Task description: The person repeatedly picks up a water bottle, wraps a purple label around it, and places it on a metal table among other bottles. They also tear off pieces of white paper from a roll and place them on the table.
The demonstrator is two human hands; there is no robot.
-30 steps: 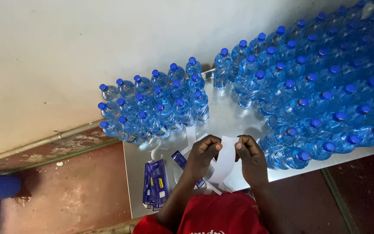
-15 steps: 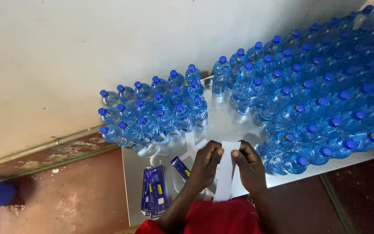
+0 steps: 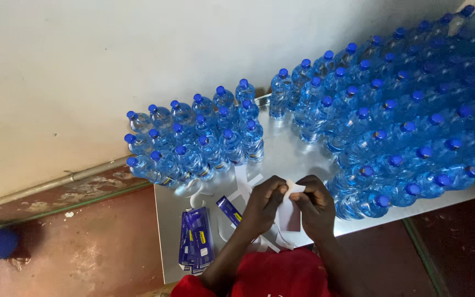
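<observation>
Since the white strip point(image 3: 293, 190) is thin, light and floppy, it wants pinching at its edge; both hands, left point(image 3: 264, 203) and right point(image 3: 315, 208), pinch its top end above the surface point(image 3: 287, 157); it would likely crease or tear easily.

White paper strip point(image 3: 291, 204), limp, upper end pinched between fingertips, hanging over the table edge

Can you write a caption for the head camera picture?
Two hands, left hand and right hand, pinch a white paper strip over a metal table crowded with blue-capped bottles.
</observation>
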